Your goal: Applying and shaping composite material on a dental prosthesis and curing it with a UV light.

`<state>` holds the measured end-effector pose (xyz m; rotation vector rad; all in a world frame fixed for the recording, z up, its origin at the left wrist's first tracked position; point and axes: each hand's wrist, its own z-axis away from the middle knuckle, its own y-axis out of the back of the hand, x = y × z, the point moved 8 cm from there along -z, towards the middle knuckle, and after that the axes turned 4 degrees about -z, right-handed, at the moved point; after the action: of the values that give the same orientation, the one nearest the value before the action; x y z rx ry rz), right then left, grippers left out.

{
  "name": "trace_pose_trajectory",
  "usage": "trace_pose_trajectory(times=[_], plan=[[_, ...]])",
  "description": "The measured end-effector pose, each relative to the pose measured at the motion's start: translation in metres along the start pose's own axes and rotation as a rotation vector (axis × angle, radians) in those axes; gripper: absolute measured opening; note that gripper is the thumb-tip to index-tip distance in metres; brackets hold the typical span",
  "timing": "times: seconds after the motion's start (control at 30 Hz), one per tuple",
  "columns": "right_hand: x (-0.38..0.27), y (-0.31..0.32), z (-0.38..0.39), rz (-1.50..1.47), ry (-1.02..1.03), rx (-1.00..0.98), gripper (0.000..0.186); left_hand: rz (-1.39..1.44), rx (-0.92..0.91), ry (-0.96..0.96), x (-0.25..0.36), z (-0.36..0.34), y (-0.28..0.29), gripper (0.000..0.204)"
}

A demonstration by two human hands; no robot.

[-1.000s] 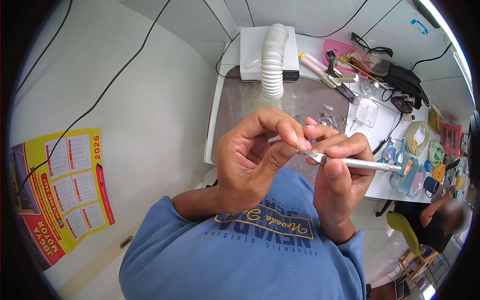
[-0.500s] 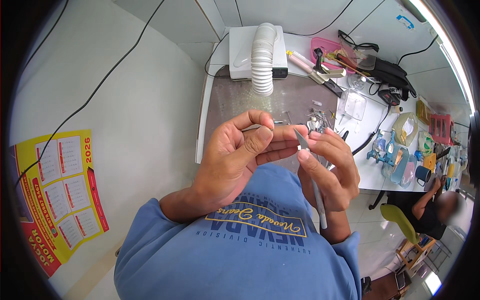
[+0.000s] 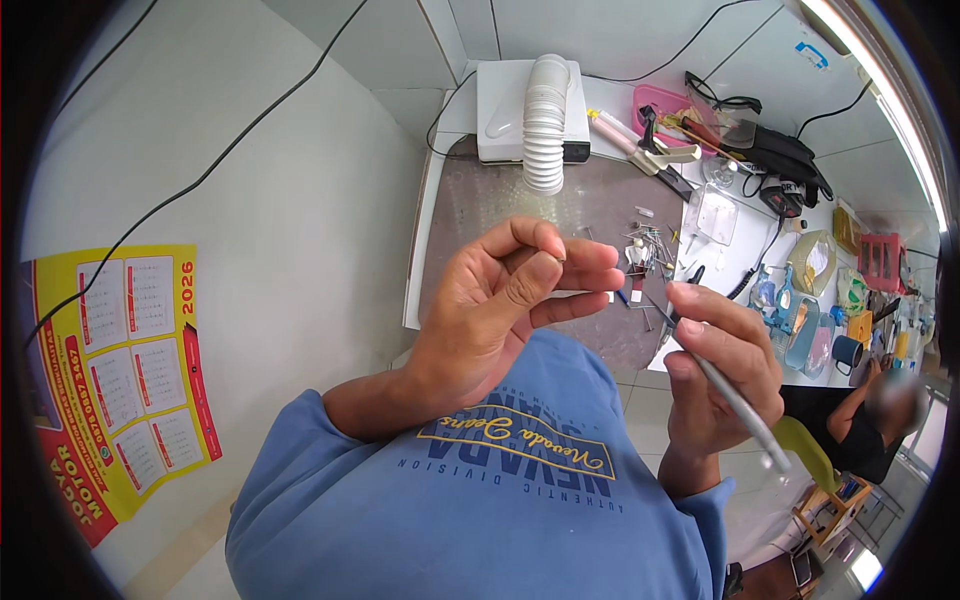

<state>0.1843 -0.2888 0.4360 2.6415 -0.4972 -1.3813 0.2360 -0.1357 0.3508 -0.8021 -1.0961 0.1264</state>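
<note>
My left hand (image 3: 492, 312) is raised over the near edge of the work mat, thumb and index finger pinched together and the other fingers stretched to the right. Whatever sits in that pinch is too small to name. In my right hand (image 3: 722, 372) is a slim grey craft knife (image 3: 738, 404), gripped like a pen. Its handle slants down to the right, and its blade end points up and left, apart from my left hand. Beyond the hands, several small rotary bits (image 3: 648, 246) lie in a loose pile on the brown mat (image 3: 460, 215).
A white box unit with a ribbed hose (image 3: 545, 125) stands at the back. To the right are a pink basket (image 3: 655, 100), a clear tray (image 3: 712, 215), a blue mug (image 3: 846, 350) and other containers. A co-worker (image 3: 850, 430) sits at the far right.
My right hand has moved right and away from my left hand, taking the craft knife along. The knife has tilted, its rear end swinging right. My left hand keeps its pinch.
</note>
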Motion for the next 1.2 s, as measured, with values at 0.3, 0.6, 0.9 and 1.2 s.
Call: trace_pose_trajectory(times=[0.3, 0.6, 0.9, 1.2], plan=[[-0.011, -0.033, -0.023, -0.171, 0.135, 0.006, 0.020, 0.046, -0.120, -0.211, 0.021, 0.007, -0.011, 0.013], [-0.013, -0.035, -0.025, -0.183, 0.146, -0.021, 0.020, 0.004, -0.137, -0.242, 0.026, 0.010, -0.012, 0.012], [-0.022, -0.034, -0.028, -0.050, 0.223, -0.119, 0.027, -0.304, -0.083, -0.422, 0.037, 0.014, -0.012, 0.009], [-0.009, 0.006, -0.013, -0.107, 0.115, 0.228, 0.017, -0.175, 0.010, -0.239, 0.026, 0.007, -0.009, 0.011]])
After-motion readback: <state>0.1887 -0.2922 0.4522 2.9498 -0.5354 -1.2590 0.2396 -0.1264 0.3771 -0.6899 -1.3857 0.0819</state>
